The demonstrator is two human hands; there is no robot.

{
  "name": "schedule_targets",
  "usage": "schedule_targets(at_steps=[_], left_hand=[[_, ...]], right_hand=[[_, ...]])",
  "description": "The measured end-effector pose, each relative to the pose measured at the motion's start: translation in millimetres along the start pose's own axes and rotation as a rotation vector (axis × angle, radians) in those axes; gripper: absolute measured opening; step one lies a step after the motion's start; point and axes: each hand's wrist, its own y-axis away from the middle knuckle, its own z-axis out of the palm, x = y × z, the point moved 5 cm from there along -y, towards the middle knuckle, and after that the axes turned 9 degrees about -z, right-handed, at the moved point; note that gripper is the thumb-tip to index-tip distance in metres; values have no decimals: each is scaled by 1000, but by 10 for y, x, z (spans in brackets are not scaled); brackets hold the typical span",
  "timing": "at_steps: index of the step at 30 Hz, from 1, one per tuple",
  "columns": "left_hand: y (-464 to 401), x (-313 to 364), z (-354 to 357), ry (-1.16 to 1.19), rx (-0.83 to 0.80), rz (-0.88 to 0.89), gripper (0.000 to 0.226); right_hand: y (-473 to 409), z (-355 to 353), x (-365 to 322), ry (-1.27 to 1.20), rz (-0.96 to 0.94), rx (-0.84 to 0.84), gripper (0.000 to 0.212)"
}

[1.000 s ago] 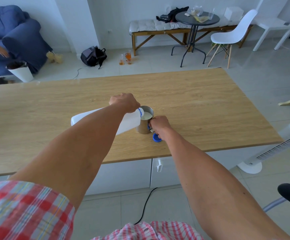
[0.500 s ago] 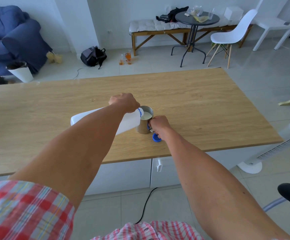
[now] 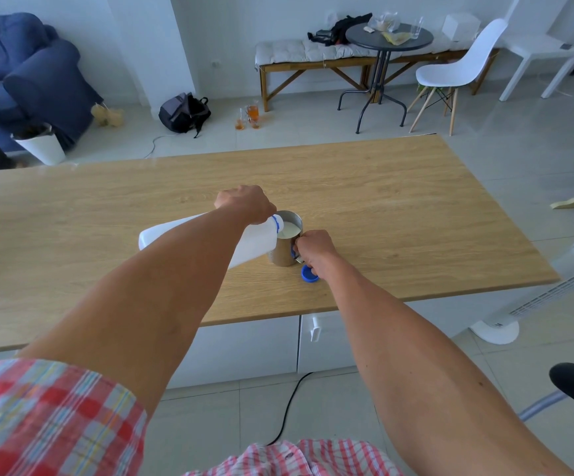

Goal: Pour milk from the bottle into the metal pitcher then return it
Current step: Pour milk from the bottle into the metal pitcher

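Observation:
A white plastic milk bottle (image 3: pixel 251 243) lies tipped almost flat over the wooden table (image 3: pixel 398 207), its blue-ringed mouth at the rim of the metal pitcher (image 3: pixel 283 252). My left hand (image 3: pixel 244 202) grips the bottle near its neck from above. White milk fills the pitcher close to its rim. My right hand (image 3: pixel 314 247) is curled round the pitcher's handle on its right side. The bottle's blue cap (image 3: pixel 309 274) lies on the table just below that hand. My left forearm hides much of the bottle.
The table's near edge runs above white cabinet fronts (image 3: pixel 244 348). A black cable (image 3: pixel 285 410) trails on the floor below. A white fan base (image 3: pixel 495 329) stands to the right of the table. Beyond the far edge are a backpack (image 3: pixel 184 111), bench and chair.
Both hands, the bottle and the pitcher stay where they were. The milk in the pitcher looks about the same level.

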Motion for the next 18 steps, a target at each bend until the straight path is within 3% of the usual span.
schedule_targets(at_steps=[18], left_hand=[[-7, 9, -14, -9, -5, -2, 26]], right_hand=[[-28, 6, 30, -14, -4, -2, 21]])
